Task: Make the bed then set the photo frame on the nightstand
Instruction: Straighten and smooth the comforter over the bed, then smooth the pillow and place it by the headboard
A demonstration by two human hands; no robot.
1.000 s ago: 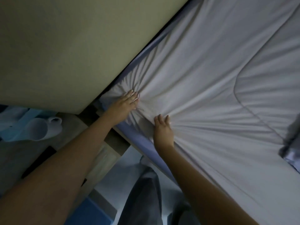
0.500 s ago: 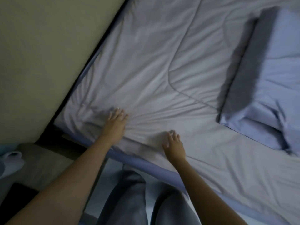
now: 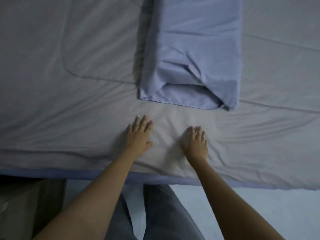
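Head view: both hands, left and right, seemingly flat on sheet.

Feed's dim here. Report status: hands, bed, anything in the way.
Left hand and right hand both flat and open on the grey sheet, near the bed edge. Sheet creased around them. Blue pillow just beyond the fingertips. Photo frame not in view.

Two hands pressed flat on the bedding, palms down with fingers spread: one left hand and one right hand, each on one bare forearm. One grey sheet spread across the mattress, one blue pillow lying on it just beyond the hands, and one blue edge strip along the near side. Two trouser legs below, over one pale floor.
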